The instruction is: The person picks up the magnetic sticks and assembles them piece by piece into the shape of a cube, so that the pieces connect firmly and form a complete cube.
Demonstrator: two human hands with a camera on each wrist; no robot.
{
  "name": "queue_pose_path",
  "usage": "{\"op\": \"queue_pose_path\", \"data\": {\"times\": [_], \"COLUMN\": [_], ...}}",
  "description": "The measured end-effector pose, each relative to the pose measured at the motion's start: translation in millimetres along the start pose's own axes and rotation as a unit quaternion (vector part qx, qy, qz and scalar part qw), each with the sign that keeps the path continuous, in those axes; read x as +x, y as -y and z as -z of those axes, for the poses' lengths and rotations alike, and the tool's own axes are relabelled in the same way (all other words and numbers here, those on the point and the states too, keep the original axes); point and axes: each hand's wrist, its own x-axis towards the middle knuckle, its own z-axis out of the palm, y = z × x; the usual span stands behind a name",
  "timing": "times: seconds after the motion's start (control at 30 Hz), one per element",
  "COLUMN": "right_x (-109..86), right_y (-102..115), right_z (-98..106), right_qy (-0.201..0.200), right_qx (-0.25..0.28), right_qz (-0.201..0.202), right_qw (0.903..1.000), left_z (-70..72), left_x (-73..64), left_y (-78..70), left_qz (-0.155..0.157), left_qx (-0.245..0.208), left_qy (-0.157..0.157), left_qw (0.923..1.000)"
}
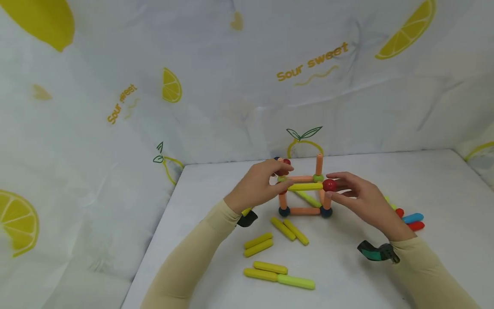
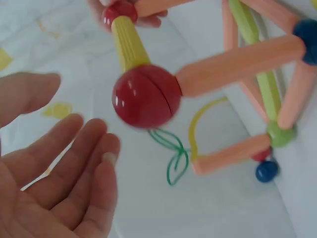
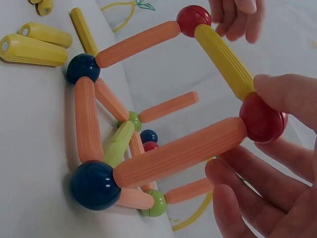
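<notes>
Head view sets out the wider scene: a frame of rods and balls (image 1: 305, 211) stands on a white table (image 1: 208, 240), the left hand (image 1: 258, 182) at its near upper left corner and the right hand (image 1: 356, 197) at its near upper right. Only there do all the loose yellow rods (image 1: 283, 228) in front of the frame show, with a yellow-green rod (image 1: 296, 282) end to end with one of them, and a blue piece (image 1: 413, 218) and a red piece (image 1: 417, 225) beside the right wrist. From that angle the left thumb overlaps the end of the crossing yellow rod (image 1: 306, 186), so contact is hard to judge; the left wrist view settles it, showing the left fingers loosely extended and a gap between them and the left red ball (image 2: 147, 96). Right wrist view shows the right thumb against the right red ball (image 3: 262, 118) with fingers beneath, pinching it. It also reveals a light green rod (image 3: 119, 145) running diagonally through the base from the near right dark blue ball (image 3: 95, 185) to the rear left green ball (image 3: 132, 120). Relative to that pinch, the crossing rod reaches away leftward to the other red ball, and an orange rod (image 3: 181, 152) drops to the dark blue ball below.
</notes>
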Motion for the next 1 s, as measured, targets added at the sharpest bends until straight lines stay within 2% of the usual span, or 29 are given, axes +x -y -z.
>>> {"op": "queue_pose_path", "data": {"times": [0.07, 0.17, 0.23, 0.33, 0.43, 0.47, 0.6, 0.8, 1.0], "right_x": [-5.7, -16.7, -26.0, -40.7, -57.6, -62.9, -80.5, -86.7, -90.6], "right_y": [-3, -12, -22, -41, -58, -65, -85, -103, -104], "right_z": [6, 19, 29, 45, 58, 62, 72, 68, 60], "right_qy": [-0.004, -0.020, -0.027, -0.024, 0.000, 0.000, 0.024, 0.054, 0.009], "right_qx": [0.001, -0.013, -0.034, -0.080, -0.124, -0.144, -0.204, -0.250, -0.313], "right_qz": [-0.011, -0.016, -0.023, -0.052, -0.095, -0.097, -0.113, -0.117, -0.086], "right_qw": [0.9999, 0.9996, 0.9988, 0.9952, 0.9878, 0.9849, 0.9721, 0.9595, 0.9457], "left_z": [2.2, -0.9, -6.7, -17.0, -25.8, -28.2, -36.3, -41.5, -37.6], "left_x": [-12.1, -32.7, -46.3, -64.3, -77.8, -80.9, -84.1, -83.7, -82.5], "left_y": [9.0, 31.7, 51.5, 81.4, 102.4, 106.8, 114.2, 113.2, 100.5], "left_qz": [0.005, 0.049, 0.099, 0.177, 0.234, 0.246, 0.266, 0.267, 0.236], "left_qx": [-0.009, 0.006, 0.026, 0.045, 0.037, 0.034, 0.021, 0.012, 0.006], "left_qy": [-0.035, -0.052, -0.038, -0.007, 0.016, 0.020, 0.031, 0.041, 0.057], "left_qw": [0.9993, 0.9974, 0.9941, 0.9831, 0.9715, 0.9684, 0.9632, 0.9627, 0.9700]}}
